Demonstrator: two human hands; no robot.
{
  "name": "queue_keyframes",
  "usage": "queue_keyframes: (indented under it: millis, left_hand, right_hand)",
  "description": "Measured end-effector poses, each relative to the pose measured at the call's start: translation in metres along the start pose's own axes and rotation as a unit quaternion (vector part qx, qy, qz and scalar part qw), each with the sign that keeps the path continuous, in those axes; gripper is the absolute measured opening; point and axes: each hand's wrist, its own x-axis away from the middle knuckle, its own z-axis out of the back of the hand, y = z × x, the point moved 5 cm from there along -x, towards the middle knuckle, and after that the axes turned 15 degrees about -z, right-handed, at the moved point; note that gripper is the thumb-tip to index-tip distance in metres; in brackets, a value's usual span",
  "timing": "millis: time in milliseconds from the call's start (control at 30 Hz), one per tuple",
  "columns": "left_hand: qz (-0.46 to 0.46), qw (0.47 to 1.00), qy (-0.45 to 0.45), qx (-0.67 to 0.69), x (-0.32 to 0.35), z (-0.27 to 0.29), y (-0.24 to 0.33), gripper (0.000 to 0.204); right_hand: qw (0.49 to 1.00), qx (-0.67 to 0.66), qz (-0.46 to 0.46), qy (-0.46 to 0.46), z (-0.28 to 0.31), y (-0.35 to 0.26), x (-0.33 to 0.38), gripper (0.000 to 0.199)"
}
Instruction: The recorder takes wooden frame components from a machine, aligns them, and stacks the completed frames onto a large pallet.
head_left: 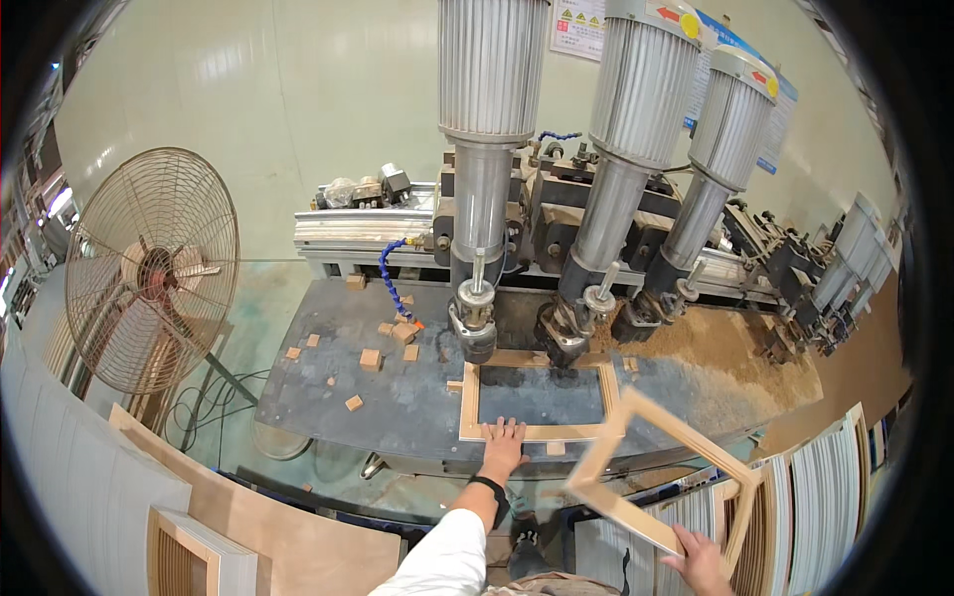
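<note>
A rectangular wooden frame (545, 433) lies flat on the dark machine table, its far edge below the upright cylindrical heads. My left hand (504, 444) rests on the near left part of that frame, fingers spread on the wood. Held in my right hand (700, 562) is a second wooden frame (686, 437), raised and tilted at the right of the table's front edge. The right fingers are closed round its near side. Part of the first frame's right side is hidden behind the raised one.
Small wood blocks (371, 360) lie scattered on the left of the table. Sawdust (715, 343) covers its right part. Several motor heads (489, 70) stand along the back. A caged fan (154, 270) is at left. Stacked panels (830, 487) stand front right, frames (204, 556) front left.
</note>
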Motion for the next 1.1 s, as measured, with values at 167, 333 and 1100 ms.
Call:
queue_keyframes:
  millis: [167,333,1100]
  left_hand:
    - [-0.043,0.978,0.199,0.04,0.033,-0.026,0.002,0.052]
    - [-0.131,0.984,-0.081,0.09,0.097,-0.025,0.049,0.032]
    - [0.51,0.807,0.14,-0.264,0.663,0.213,0.094,0.046]
  right_hand:
    - [0.96,0.008,0.275,0.059,-0.014,-0.079,-0.125,0.053]
    - [0.95,0.0,0.309,0.047,-0.092,-0.116,-0.243,0.05]
    - [0.964,-0.055,0.243,0.096,-0.203,-0.178,-0.319,0.066]
